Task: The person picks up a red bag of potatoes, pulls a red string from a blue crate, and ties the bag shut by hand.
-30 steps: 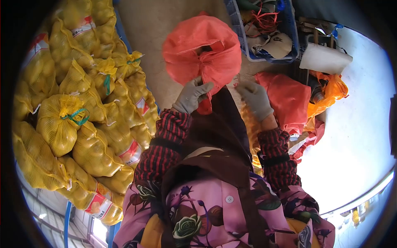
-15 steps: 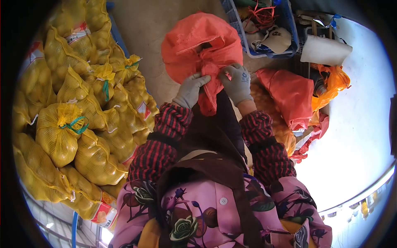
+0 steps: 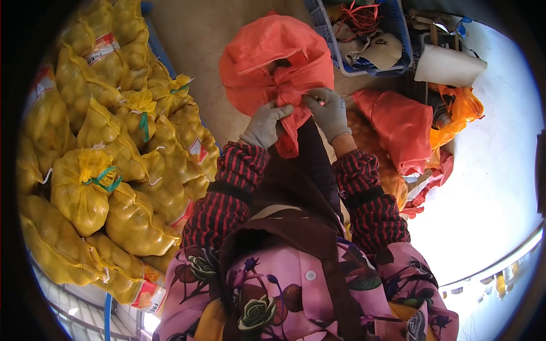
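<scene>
A red plastic bag (image 3: 244, 68) stands in front of me, its top bunched and folded into a narrow tail that hangs towards me. Fingers bent and thumb pressed on the gathered part, my left hand (image 3: 265, 125) in a grey glove grips it from the left. On the other side my right hand (image 3: 331, 116), also gloved in grey, pinches the bag's folds; a bit of red shows between thumb and fingers. What is inside the bag is hidden.
Yellow mesh sacks (image 3: 136, 219) of round produce are piled at left, some tied with green string. A blue crate (image 3: 407, 42) holding a cap (image 3: 380, 54) and red string is at upper right. Another red bag (image 3: 398, 128) lies near an orange bag (image 3: 469, 113).
My right hand has turned slightly and drawn a little towards me at the bag's neck. My left hand has shifted slightly right, still gripping the gathered plastic.
</scene>
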The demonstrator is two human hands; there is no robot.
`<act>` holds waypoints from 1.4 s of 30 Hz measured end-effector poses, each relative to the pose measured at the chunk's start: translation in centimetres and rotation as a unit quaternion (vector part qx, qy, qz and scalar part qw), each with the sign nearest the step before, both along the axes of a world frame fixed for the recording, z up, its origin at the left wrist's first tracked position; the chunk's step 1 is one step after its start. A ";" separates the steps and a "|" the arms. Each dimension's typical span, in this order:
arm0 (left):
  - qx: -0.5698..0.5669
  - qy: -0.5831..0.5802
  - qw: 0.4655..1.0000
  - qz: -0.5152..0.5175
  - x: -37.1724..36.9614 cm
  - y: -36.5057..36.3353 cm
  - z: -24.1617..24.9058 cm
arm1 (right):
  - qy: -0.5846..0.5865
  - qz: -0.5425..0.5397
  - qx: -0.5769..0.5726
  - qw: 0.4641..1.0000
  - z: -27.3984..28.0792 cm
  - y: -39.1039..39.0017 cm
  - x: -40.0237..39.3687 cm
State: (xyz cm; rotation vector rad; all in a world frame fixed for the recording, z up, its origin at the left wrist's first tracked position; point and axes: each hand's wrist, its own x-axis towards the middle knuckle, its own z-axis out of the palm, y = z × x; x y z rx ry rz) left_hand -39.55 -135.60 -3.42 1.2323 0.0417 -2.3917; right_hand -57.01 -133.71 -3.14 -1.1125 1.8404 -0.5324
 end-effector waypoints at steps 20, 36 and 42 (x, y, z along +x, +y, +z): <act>-0.083 0.086 0.978 -0.171 0.8 -2.4 -0.5 | 0.097 -0.015 0.001 0.995 -0.7 -0.7 1.3; -0.012 0.057 0.995 -0.085 1.1 -0.2 0.3 | 0.105 -0.020 0.041 0.993 -0.2 -1.4 1.0; 0.047 0.114 0.992 0.005 0.2 1.6 -1.2 | 0.091 -0.054 0.055 0.993 0.5 -2.1 1.3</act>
